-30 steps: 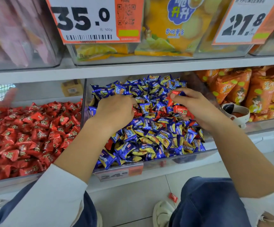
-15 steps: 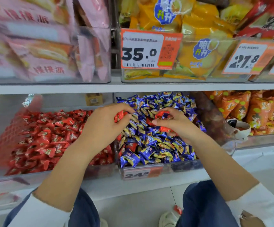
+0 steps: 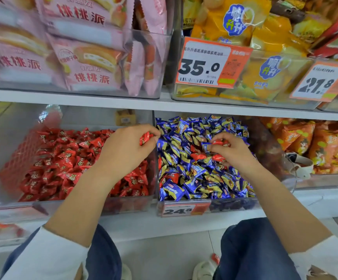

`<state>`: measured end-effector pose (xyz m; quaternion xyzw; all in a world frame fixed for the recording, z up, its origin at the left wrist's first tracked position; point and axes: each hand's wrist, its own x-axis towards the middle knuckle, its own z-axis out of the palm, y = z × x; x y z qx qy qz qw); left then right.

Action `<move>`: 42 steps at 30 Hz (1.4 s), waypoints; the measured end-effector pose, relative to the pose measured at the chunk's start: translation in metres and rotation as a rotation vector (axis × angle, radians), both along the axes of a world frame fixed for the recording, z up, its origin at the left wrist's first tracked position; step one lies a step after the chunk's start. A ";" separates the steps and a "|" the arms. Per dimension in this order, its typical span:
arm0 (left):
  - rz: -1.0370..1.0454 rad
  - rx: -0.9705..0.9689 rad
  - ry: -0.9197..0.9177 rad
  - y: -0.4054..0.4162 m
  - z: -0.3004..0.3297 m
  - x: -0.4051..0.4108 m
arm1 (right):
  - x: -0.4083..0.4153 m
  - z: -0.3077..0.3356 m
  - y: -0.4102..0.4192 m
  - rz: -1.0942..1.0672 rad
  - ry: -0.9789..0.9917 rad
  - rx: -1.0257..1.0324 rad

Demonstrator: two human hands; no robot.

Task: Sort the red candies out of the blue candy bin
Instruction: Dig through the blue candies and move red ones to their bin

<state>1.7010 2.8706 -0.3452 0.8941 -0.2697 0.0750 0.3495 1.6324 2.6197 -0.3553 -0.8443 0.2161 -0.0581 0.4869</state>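
The clear blue candy bin sits centre-right on the lower shelf, heaped with blue candies. Among them lie stray red candies. My left hand hovers over the divider between the two bins and pinches a red candy in its fingertips. Inside the blue bin, my right hand grips a red candy, with more red ones just under its fingers. To the left stands the red candy bin, full of red wrapped candies.
A white scoop lies in the orange snack bin at right. Pink and yellow snack packs fill the upper shelf behind price tags. One red candy lies on the floor by my shoe.
My left hand has carried a red candy out of the blue bin leftward to the divider. My right hand stayed in the blue bin, gathering red candies. The view tilted up.
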 end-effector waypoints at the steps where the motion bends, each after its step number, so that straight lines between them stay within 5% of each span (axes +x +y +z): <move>1: 0.005 0.008 0.003 -0.001 0.000 0.000 | -0.002 0.000 -0.004 -0.018 -0.009 -0.022; 8: -0.032 0.032 -0.019 -0.014 0.001 -0.003 | -0.005 -0.004 0.004 0.333 0.165 -0.516; 11: -0.008 0.011 -0.026 -0.010 0.000 0.001 | 0.000 -0.004 0.017 0.325 0.154 -0.723; 18: 0.141 -0.147 0.294 0.038 -0.009 0.030 | 0.018 0.024 0.120 0.428 -0.124 -0.332; 23: 0.329 -0.700 0.807 0.072 0.001 0.040 | 0.058 0.021 0.162 0.554 0.009 -0.275; 29: 0.440 -0.726 0.572 0.073 -0.003 0.044 | 0.031 0.032 0.101 0.375 -0.190 -0.201; 35: 0.080 -0.446 0.273 0.001 0.000 0.022 | -0.018 0.015 -0.002 0.183 -0.060 -0.386; 42: -0.350 0.228 0.178 -0.067 0.001 -0.012 | -0.032 0.000 -0.038 0.183 0.006 -0.498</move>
